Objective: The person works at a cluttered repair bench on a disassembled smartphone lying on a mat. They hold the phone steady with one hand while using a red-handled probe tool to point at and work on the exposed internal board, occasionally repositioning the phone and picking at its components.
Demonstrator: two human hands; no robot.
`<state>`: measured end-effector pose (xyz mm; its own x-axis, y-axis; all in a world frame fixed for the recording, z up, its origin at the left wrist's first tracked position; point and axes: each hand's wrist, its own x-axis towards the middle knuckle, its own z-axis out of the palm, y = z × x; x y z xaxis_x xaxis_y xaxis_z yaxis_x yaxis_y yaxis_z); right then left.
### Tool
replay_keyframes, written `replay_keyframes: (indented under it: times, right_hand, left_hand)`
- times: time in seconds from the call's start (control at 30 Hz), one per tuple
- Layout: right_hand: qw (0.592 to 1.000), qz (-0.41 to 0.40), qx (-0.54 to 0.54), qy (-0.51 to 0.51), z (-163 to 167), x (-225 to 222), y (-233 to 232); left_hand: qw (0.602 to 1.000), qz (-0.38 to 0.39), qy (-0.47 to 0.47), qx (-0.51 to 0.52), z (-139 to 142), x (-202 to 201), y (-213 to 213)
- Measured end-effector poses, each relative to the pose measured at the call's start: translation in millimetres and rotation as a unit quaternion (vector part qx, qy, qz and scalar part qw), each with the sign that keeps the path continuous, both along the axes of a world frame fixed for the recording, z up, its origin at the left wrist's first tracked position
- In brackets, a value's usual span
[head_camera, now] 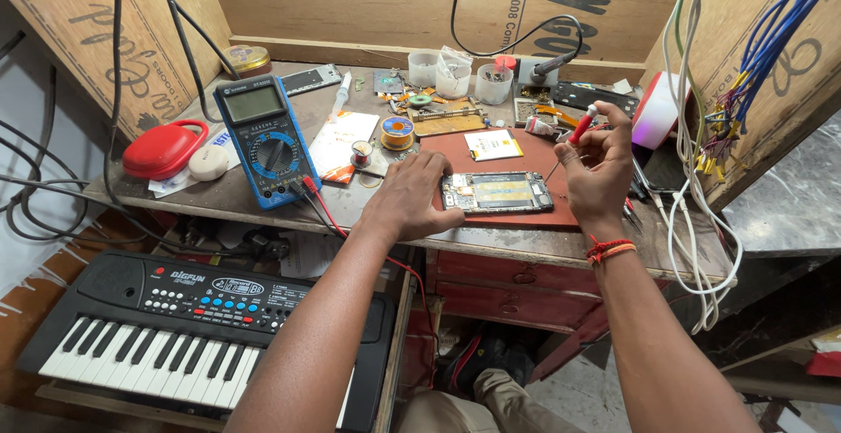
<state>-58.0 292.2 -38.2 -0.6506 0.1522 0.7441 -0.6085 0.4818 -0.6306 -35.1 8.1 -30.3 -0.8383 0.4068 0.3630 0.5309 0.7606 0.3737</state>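
An opened phone [498,193] with its insides showing lies on a dark red mat [517,148] on the workbench. My left hand [410,198] rests flat on the bench with its fingers on the phone's left end. My right hand [598,163] is raised just right of the phone and holds a small red-handled screwdriver [581,126], its thin tip slanting down toward the mat. A yellow-faced battery [492,144] lies on the mat behind the phone.
A blue multimeter [266,139] with red and black leads stands at the left, beside a red case [162,148]. Solder spools, plastic cups [455,74] and small parts crowd the back. White and blue cables [692,135] hang at right. A black keyboard [175,319] sits below left.
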Motion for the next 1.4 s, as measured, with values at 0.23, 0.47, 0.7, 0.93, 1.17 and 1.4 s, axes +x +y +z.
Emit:
replay_keyframes:
  times: [0.23, 0.47, 0.7, 0.93, 1.17, 1.4]
  right_hand:
    - [0.996, 0.041, 0.069, 0.029, 7.5, 12.2, -6.3]
    - [0.998, 0.003, 0.054, 0.015, 9.9, 12.0, -9.6]
    - [0.997, 0.043, 0.062, 0.023, 7.8, 12.3, -8.7]
    - [0.999, 0.014, 0.045, 0.018, 8.3, 10.5, -8.6]
    - [0.994, 0.082, 0.068, 0.032, 8.1, 12.4, -8.3]
    - [0.996, -0.002, 0.092, 0.011, 9.2, 11.8, -7.7]
  left_hand:
    - [1.0, 0.007, -0.01, -0.015, 2.2, -0.6, 0.7]
    - [1.0, 0.003, -0.008, -0.005, 2.5, 1.4, -0.2]
    - [1.0, 0.003, -0.004, -0.006, 2.3, 1.7, -0.4]
    - [1.0, 0.003, -0.009, -0.005, 1.6, 1.7, 0.0]
    - [1.0, 0.008, -0.011, -0.01, 1.6, 0.3, 0.4]
    - [1.0, 0.01, -0.022, -0.011, 1.9, 0.7, 1.5]
